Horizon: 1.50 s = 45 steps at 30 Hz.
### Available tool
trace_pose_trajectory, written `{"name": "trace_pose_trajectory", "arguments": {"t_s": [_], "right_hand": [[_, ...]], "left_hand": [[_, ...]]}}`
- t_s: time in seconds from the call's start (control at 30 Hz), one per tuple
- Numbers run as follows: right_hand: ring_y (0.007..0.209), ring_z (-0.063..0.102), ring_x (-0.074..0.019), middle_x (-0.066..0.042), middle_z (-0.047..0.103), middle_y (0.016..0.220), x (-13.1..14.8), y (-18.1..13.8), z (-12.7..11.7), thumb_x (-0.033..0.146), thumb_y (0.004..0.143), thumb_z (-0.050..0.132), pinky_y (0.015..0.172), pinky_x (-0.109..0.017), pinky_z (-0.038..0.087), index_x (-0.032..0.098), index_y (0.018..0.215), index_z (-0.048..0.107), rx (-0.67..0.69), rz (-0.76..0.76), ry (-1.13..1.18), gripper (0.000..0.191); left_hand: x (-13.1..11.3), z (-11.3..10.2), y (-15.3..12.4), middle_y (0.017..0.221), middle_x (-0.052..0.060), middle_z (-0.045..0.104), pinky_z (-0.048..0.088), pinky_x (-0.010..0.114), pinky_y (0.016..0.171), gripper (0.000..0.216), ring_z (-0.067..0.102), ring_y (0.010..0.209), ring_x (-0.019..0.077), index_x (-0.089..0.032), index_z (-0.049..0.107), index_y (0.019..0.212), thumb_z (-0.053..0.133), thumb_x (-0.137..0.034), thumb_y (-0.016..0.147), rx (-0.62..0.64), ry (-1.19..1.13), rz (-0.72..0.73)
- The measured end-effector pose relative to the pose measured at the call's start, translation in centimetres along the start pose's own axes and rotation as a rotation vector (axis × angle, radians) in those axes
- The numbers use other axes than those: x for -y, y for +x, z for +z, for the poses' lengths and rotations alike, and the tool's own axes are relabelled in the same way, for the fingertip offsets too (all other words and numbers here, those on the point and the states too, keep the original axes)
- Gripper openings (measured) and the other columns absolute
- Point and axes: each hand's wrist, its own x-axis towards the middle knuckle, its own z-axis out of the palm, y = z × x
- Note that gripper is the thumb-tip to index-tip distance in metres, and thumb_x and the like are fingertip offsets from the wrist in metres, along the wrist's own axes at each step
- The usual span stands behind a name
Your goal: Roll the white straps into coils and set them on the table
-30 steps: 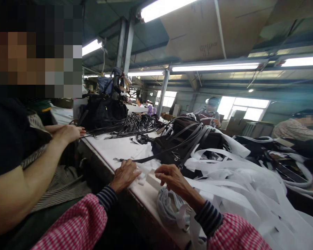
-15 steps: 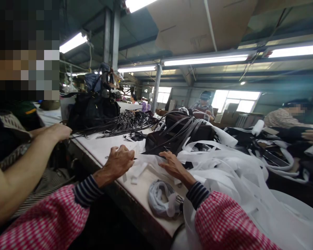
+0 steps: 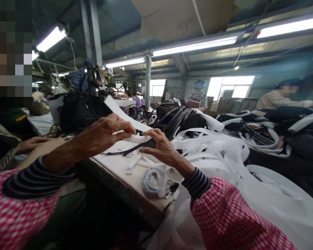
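My left hand [image 3: 101,133] is raised above the white worktable [image 3: 114,166], thumb and fingers pinched on a white paper strip [image 3: 120,108] that rises up and to the left. My right hand [image 3: 160,147] is closed around a black strap [image 3: 135,148], which trails down to the left over the table. The white strip lies against that strap between my two hands. Both of my arms wear red checked sleeves with striped cuffs.
A heap of white strips [image 3: 224,156] covers the table to the right. Dark bags with black straps [image 3: 177,119] lie behind my hands. A grey bundle [image 3: 153,182] lies near the table edge. A person's arm [image 3: 31,144] rests at left; other workers sit farther back.
Both my hands have lifted off the table. They have taken up a black strap and a white strip. The view has swung to the right.
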Motion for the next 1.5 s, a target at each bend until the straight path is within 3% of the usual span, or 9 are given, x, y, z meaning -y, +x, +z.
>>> {"name": "trace_pose_trajectory", "arguments": {"t_s": [0.13,0.27,0.43,0.57,0.7,0.83,1.03,1.3,1.5], "right_hand": [[0.099,0.057,-0.0219,-0.003,0.065,0.103,0.6,-0.1,-1.0,0.031,0.088,0.076,0.09,-0.036,0.044,0.02,0.09,0.072,-0.109,-0.005,-0.129,0.012],[0.062,0.052,-0.0144,0.002,0.06,0.067,-0.2,0.0,-3.0,0.041,0.09,0.069,0.059,-0.027,0.04,0.018,0.073,0.062,-0.38,0.233,0.185,0.029],[0.067,0.062,-0.0156,-0.003,0.071,0.079,0.9,0.0,-5.3,0.046,0.09,0.065,0.055,-0.025,0.044,0.017,0.085,0.064,-0.714,0.225,0.453,0.029],[0.06,0.06,-0.0139,0.003,0.065,0.069,2.6,-1.7,-4.9,0.038,0.089,0.067,0.056,-0.024,0.047,0.019,0.1,0.062,-0.395,0.202,0.54,0.022],[0.064,0.061,-0.0127,0.002,0.062,0.07,2.0,-4.2,-3.6,0.023,0.086,0.066,0.061,-0.023,0.048,0.017,0.087,0.063,0.12,0.232,0.532,0.007],[0.06,0.06,-0.0121,0.002,0.059,0.068,-0.7,-5.8,-1.9,0.011,0.078,0.059,0.054,-0.02,0.046,0.016,0.075,0.058,0.401,0.337,0.477,0.006],[0.049,0.054,-0.0091,0.002,0.06,0.079,-4.0,-7.0,-0.2,0.026,0.086,0.058,0.043,-0.019,0.039,0.018,0.093,0.055,0.298,0.448,0.4,0.011],[0.063,0.044,-0.0114,0.003,0.045,0.067,-2.6,-7.9,0.3,0.019,0.084,0.057,0.057,-0.024,0.03,0.018,0.069,0.046,0.376,0.378,0.077,0.019],[0.069,0.046,-0.016,0.0,0.052,0.07,-2.9,-8.2,1.7,0.021,0.084,0.061,0.061,-0.026,0.033,0.019,0.075,0.055,0.278,0.405,0.107,0.01]], "left_hand": [[-2.9,1.7,0.3,0.105,0.004,0.07,0.049,0.036,0.091,0.024,0.066,0.099,0.0228,-0.025,0.075,0.107,0.057,-0.038,0.096,-0.207,-0.129,-0.001],[-6.0,7.2,-2.3,0.112,0.005,0.069,0.053,0.034,0.08,0.025,0.065,0.095,0.0214,-0.021,0.064,0.118,0.056,-0.035,0.099,-0.516,-0.232,-0.333],[-9.6,17.4,-7.1,0.105,0.009,0.07,0.053,0.048,0.089,0.031,0.06,0.106,0.0336,-0.02,0.069,0.099,0.074,-0.048,0.087,0.113,-0.033,-0.184],[-8.5,21.1,-8.2,0.12,0.01,0.071,0.048,0.051,0.101,0.031,0.062,0.113,0.0338,-0.022,0.068,0.117,0.072,-0.028,0.087,0.185,-0.002,-0.086],[-4.5,19.8,-8.3,0.118,0.008,0.072,0.048,0.05,0.102,0.027,0.064,0.111,0.0311,-0.024,0.07,0.111,0.06,-0.012,0.089,0.268,-0.063,0.067],[-1.1,16.6,-8.1,0.119,0.006,0.072,0.047,0.042,0.105,0.041,0.062,0.116,0.0262,-0.026,0.073,0.111,0.051,-0.004,0.084,0.33,-0.176,0.11],[-0.8,14.8,-6.4,0.146,0.007,0.059,0.044,0.046,0.109,0.06,0.051,0.136,0.0304,-0.03,0.057,0.142,0.058,-0.02,0.083,0.395,-0.546,-0.207],[1.5,16.2,-5.0,0.121,0.018,0.068,0.055,0.039,0.08,0.051,0.067,0.106,0.0303,-0.017,0.06,0.114,0.063,-0.05,0.076,-0.08,-0.738,-0.823],[-0.4,16.3,-6.4,0.083,0.006,0.072,0.046,0.03,0.067,0.03,0.065,0.076,0.0213,-0.017,0.068,0.084,0.064,-0.046,0.077,0.127,-0.675,-0.702]]}}
